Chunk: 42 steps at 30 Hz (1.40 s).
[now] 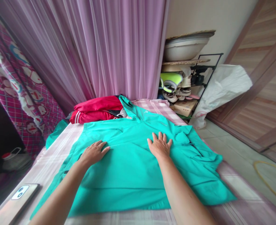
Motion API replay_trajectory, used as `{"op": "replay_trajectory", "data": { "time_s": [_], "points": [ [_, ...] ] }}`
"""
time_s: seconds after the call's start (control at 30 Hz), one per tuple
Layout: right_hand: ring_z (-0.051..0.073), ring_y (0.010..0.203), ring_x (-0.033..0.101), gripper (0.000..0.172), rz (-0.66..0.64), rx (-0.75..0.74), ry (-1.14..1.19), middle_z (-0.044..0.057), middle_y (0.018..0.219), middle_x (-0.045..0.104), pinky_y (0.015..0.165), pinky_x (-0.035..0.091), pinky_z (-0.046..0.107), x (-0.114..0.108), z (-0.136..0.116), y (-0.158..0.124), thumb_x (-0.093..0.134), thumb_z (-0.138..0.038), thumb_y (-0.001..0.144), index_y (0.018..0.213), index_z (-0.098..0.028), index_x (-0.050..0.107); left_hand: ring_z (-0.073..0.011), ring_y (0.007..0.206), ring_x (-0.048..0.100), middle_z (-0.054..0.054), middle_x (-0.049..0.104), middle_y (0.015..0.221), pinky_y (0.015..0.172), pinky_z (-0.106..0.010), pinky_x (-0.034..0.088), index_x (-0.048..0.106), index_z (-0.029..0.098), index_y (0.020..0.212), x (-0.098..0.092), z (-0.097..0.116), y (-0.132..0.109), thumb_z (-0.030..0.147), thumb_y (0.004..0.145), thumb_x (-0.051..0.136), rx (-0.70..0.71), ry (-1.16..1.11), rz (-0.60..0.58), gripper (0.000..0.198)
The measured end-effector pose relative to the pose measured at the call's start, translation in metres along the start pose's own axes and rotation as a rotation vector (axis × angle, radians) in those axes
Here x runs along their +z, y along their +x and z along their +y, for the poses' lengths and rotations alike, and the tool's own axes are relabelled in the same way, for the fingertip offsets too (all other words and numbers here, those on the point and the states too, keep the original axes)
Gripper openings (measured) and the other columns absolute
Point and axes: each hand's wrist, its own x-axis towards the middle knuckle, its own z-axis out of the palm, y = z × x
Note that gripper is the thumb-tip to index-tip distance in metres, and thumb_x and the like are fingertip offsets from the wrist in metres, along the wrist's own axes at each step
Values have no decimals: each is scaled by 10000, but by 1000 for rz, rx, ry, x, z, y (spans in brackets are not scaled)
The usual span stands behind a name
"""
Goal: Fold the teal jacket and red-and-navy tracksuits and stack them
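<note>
A bed [51, 147] with a pale pink checked sheet filled the lower part of the view, and both hands worked over it. Ahead of the hands hung one sheer lilac curtain [119, 47]; further left of the left hand hung one pink patterned curtain [18, 90], and far right of the right hand stood a wood-look door [262, 72].

One teal jacket [126, 175] lay spread on the bed directly beneath both hands, its collar beyond them and its fabric rumpled on the right hand's side. The left hand [94, 153] and the right hand [160, 145] each rested open and flat, palm down, on the jacket, well apart and clamped on nothing.

Beyond the left hand lay one folded red garment [96, 109], touching the jacket's collar. Beyond the right hand were one black rack [205, 72] holding one white basin [184, 48] and several shoes [173, 87], their exact count hidden, and one white sack [222, 87] leaning beside it. One cardboard box [184, 107] sat low by the rack. Near the left hand's side, one smartphone [19, 197] lay face down at the bed's edge, and further off stood one white jug [15, 159] with a red cap.
</note>
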Motion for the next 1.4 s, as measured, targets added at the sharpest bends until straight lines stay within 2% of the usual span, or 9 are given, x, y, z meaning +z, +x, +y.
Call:
{"op": "replay_trajectory", "data": {
  "time_s": [0.13,0.3,0.4,0.53,0.7,0.9,1.1,1.23,1.4],
  "points": [
    [337,1477,229,582,9,-7,12,143,1601,331,1140,149,616,0,0,0,346,-508,988,1503,-255,440,-297,1160,649,-115,696,1264,1014,-442,470,701,221,1195,-22,22,14,571,991,254,10,50,47,603],
    [343,1471,243,581,14,-11,9,145,1597,339,1135,162,615,-1,0,-1,350,-506,986,1498,-250,449,-303,1433,398,-100,464,1537,1167,-516,304,529,261,1426,-11,55,47,553,974,377,122,8,218,559],
    [346,1465,250,583,20,-15,11,152,1591,347,1132,168,615,-1,0,-1,343,-504,986,1495,-244,455,-302,1507,237,-114,309,1619,1196,-559,209,370,231,1530,4,62,65,587,972,341,90,-27,152,663],
    [346,1466,247,577,26,-19,19,149,1592,349,1133,163,618,0,0,-1,340,-500,987,1490,-244,463,-297,1528,156,-105,183,1659,1200,-579,161,234,223,1578,17,59,78,634,968,249,20,-75,2,735],
    [348,1466,251,580,27,-17,15,153,1590,351,1132,165,618,0,0,-1,354,-503,985,1490,-239,462,-289,1521,190,-106,226,1650,1184,-573,210,267,249,1567,14,55,83,620,974,241,27,-84,3,700],
    [351,1470,242,581,19,-16,7,151,1596,340,1131,165,621,0,0,-1,344,-500,985,1494,-243,458,-258,1479,320,-63,378,1591,1186,-564,232,398,305,1507,4,58,45,550,1001,269,94,-49,96,577],
    [350,1471,233,582,20,-18,-2,149,1599,331,1131,161,628,3,1,1,332,-502,986,1494,-247,455,-290,1465,343,-61,435,1554,1196,-585,214,461,308,1479,30,59,-20,545,995,310,118,-27,226,560],
    [343,1473,232,582,11,-12,-3,143,1599,332,1133,159,622,4,1,2,331,-508,986,1496,-253,451,-293,1474,326,-72,391,1579,1186,-572,248,415,303,1506,43,58,-30,538,993,325,69,-43,238,571],
    [341,1470,241,577,15,-9,-11,143,1594,342,1133,164,615,1,0,0,344,-503,987,1495,-254,453,-299,1484,301,-61,376,1589,1185,-580,243,409,292,1510,41,62,-27,570,981,333,53,-43,195,602]
  ]
}}
